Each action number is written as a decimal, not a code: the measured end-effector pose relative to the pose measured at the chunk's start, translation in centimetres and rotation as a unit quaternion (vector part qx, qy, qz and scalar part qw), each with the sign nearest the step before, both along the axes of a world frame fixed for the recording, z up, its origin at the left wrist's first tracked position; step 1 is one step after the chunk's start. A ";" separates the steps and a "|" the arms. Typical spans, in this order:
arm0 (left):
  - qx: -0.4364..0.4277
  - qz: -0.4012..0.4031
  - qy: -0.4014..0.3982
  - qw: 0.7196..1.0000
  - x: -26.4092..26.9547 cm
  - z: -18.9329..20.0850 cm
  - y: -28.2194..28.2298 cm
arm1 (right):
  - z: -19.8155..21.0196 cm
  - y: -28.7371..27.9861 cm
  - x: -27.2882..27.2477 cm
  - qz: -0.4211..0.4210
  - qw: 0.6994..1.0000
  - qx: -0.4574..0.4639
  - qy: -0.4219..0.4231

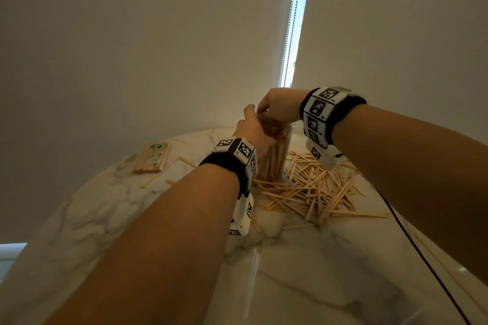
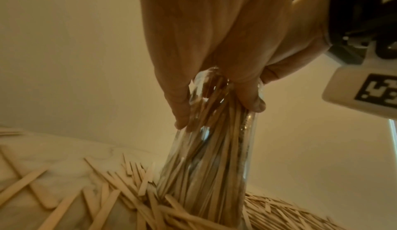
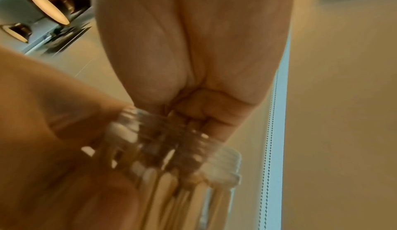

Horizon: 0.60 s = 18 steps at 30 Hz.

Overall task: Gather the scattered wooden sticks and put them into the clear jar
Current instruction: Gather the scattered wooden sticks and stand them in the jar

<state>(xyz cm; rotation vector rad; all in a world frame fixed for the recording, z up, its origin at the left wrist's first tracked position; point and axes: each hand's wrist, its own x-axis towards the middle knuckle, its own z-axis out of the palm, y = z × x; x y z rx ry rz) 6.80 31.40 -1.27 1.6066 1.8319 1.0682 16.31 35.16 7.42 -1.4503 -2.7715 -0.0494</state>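
A tall clear jar (image 1: 276,155) stands on the marble table (image 1: 132,219), packed with upright wooden sticks. My left hand (image 1: 252,128) grips the jar just below its rim, and in the left wrist view thumb and fingers (image 2: 251,101) wrap round the glass (image 2: 206,157). My right hand (image 1: 268,113) sits on top of the jar mouth. Its fingers (image 3: 204,114) curl down into the opening (image 3: 184,150) onto the stick tops, and that view is blurred. A big heap of loose wooden sticks (image 1: 317,190) lies right of the jar and around its foot (image 2: 133,196).
A wrapped packet of sticks (image 1: 151,157) lies at the table's far left, with a few stray sticks (image 1: 184,159) beside it. A black cable (image 1: 422,250) runs down the right side. A wall, blinds and a bead chain (image 1: 289,34) stand close behind the table.
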 end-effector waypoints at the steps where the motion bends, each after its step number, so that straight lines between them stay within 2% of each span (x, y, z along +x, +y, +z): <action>1: 0.005 -0.002 -0.004 1.000 0.0 -0.1 0.0 | 0.0 -0.2 0.0 0.006 1.000 -0.005 0.006; 4: 0.016 -0.007 -0.025 1.000 -0.1 -0.3 0.0 | 1.0 -1.2 1.3 -0.001 0.994 -0.005 0.107; 7: 0.029 -0.012 -0.039 0.999 0.0 -0.2 -0.5 | 1.0 -2.7 4.1 -0.037 0.965 0.070 0.252; 9: 0.026 -0.015 -0.050 0.998 0.0 0.0 -0.8 | -0.1 -3.9 6.6 -0.098 0.955 0.057 0.274; 11: 0.031 -0.024 -0.063 0.997 0.1 0.2 -1.1 | -2.4 -4.9 8.8 -0.164 0.967 -0.011 0.194; 14: 0.036 -0.025 -0.048 0.998 -0.1 0.3 -2.3 | -6.4 -5.8 10.7 -0.203 0.977 -0.066 -0.023; 16: -0.007 -0.006 0.009 1.000 -0.8 -0.3 -2.8 | -8.6 -5.3 11.2 -0.212 0.965 -0.077 -0.132; 18: -0.083 0.058 0.113 0.988 -2.1 -1.2 -2.9 | -10.0 -4.7 11.0 -0.204 0.961 -0.071 -0.173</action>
